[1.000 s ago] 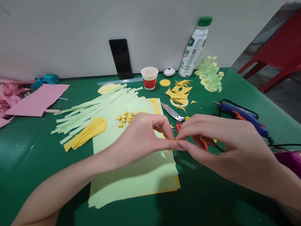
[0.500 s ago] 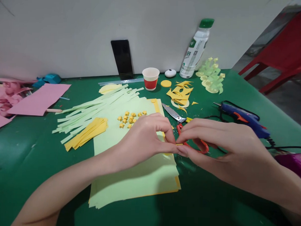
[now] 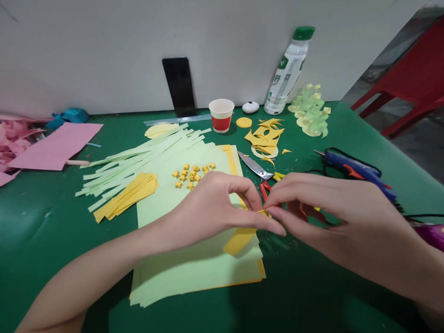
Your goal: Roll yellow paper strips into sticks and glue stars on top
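Observation:
Between the fingertips of both hands is a yellow paper strip (image 3: 240,241), its loose end hanging below my left hand over the green sheets. My left hand (image 3: 220,205) pinches it between thumb and fingers. My right hand (image 3: 325,214) pinches the folded part, which the fingers mostly hide. Small yellow paper stars (image 3: 192,176) lie in a cluster on the pale green paper sheets (image 3: 189,272), just beyond my left hand. Behind my right fingers lie scissors (image 3: 256,166) with red and yellow handles, the blades pointing away.
Yellow strips (image 3: 128,197) and pale green strips (image 3: 135,158) lie to the left, with pink paper (image 3: 58,146) farther out. A paper cup (image 3: 221,119), a phone (image 3: 179,87) and a bottle (image 3: 289,74) stand at the back. A blue glue gun (image 3: 353,168) lies right.
The yellow strip's loose end has come into view below my left hand. My left thumb has extended to the right, and my right fingertips have shifted slightly on the strip.

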The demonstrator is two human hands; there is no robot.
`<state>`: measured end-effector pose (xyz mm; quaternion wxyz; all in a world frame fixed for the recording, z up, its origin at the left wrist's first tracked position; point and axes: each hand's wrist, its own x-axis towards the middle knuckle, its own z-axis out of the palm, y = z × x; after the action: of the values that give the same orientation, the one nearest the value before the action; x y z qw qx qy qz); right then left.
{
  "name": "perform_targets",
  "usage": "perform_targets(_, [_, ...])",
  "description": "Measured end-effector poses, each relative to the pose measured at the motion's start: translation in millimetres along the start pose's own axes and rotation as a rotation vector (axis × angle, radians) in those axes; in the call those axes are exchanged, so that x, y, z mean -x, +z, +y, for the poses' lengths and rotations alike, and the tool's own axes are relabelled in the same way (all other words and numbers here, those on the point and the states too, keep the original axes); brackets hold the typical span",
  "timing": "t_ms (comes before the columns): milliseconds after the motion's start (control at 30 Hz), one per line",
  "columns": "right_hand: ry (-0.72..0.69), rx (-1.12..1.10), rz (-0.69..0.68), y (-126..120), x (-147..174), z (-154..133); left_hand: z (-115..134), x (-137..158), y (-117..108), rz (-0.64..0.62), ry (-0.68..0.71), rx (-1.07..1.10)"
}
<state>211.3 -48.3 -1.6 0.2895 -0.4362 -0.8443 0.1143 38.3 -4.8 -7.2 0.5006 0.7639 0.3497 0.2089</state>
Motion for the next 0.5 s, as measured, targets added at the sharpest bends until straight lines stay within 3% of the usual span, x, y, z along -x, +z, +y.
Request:
perform_targets(200, [0.075, -0.056, 0.011, -5.7, -5.9, 4.4, 4.2, 1.7, -11.3, -0.019, -0.069, 0.01])
perform_targets(500, [0.079, -0.12, -0.038, -4.7, -5.8, 7.3, 6.5, -0.1, -11.1, -0.221, -0.176, 0.15])
